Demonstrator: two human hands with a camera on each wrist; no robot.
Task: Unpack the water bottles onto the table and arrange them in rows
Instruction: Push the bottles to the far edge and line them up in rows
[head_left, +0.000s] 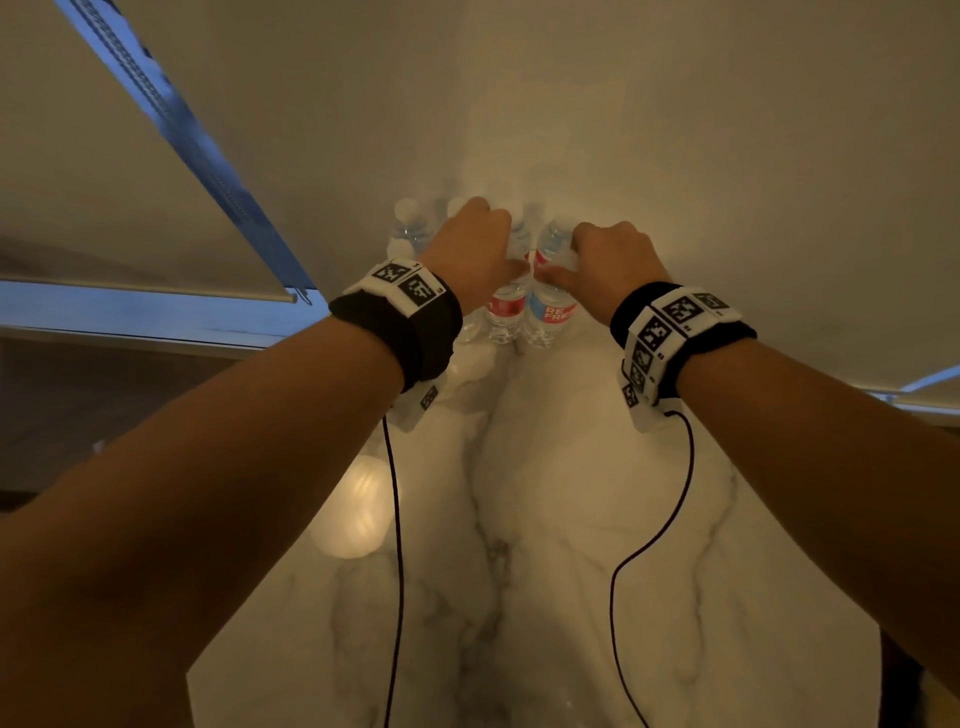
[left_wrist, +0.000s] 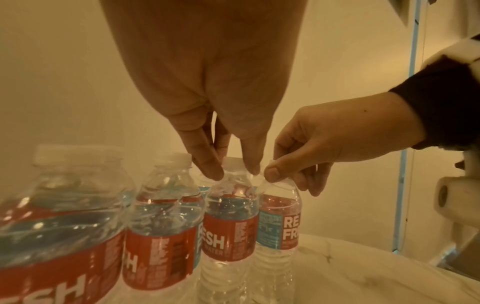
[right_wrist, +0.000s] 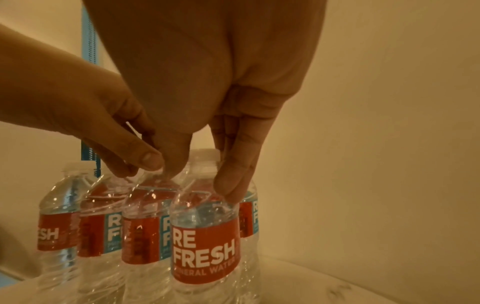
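Observation:
A pack of water bottles (head_left: 511, 306) with red and blue REFRESH labels stands at the far end of the marble table (head_left: 571, 493), by the wall. Clear plastic wrap (left_wrist: 255, 181) still covers the bottle tops. My left hand (left_wrist: 233, 172) pinches the wrap over the shoulder of one front bottle (left_wrist: 230, 230). My right hand (right_wrist: 202, 179) pinches the wrap over the neighbouring front bottle (right_wrist: 205, 246). The two thumbs nearly touch between these bottles. In the head view the left hand (head_left: 478, 249) and right hand (head_left: 608, 260) hide most of the caps.
A plain wall (head_left: 675, 130) rises right behind the pack. A window blind with a bead chain (head_left: 171, 119) hangs at the left. Thin black cables (head_left: 397, 519) trail from both wristbands over the table. The table's near corners (head_left: 208, 675) are cut at an angle.

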